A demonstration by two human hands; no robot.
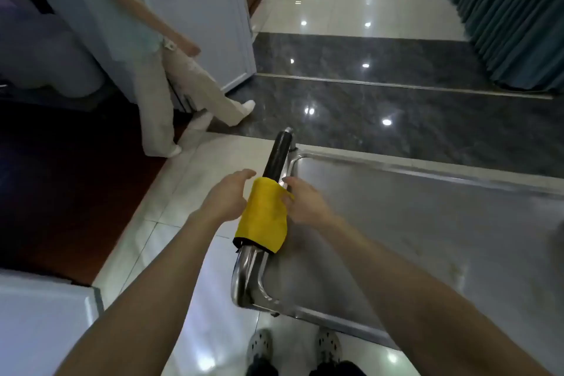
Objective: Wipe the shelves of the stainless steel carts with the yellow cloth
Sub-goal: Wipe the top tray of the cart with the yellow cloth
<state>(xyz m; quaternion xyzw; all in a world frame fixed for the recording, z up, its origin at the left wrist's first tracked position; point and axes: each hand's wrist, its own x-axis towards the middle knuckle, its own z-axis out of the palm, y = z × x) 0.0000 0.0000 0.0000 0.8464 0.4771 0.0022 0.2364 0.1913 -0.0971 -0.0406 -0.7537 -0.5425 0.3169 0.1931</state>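
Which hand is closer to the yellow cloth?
Right. The right hand touches the yellow cloth draped over the cart handle; the left hand hovers open just beside it.

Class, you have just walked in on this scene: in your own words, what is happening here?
A person stands at a stainless steel cart, seen from their own head. A yellow cloth is draped over the cart's handle. The left hand is open just beside the cloth, apart from it, while the right hand touches the cloth's other edge with its fingertips. The top shelf is bare and nothing shows it being wiped yet. Another person walks past on the left.
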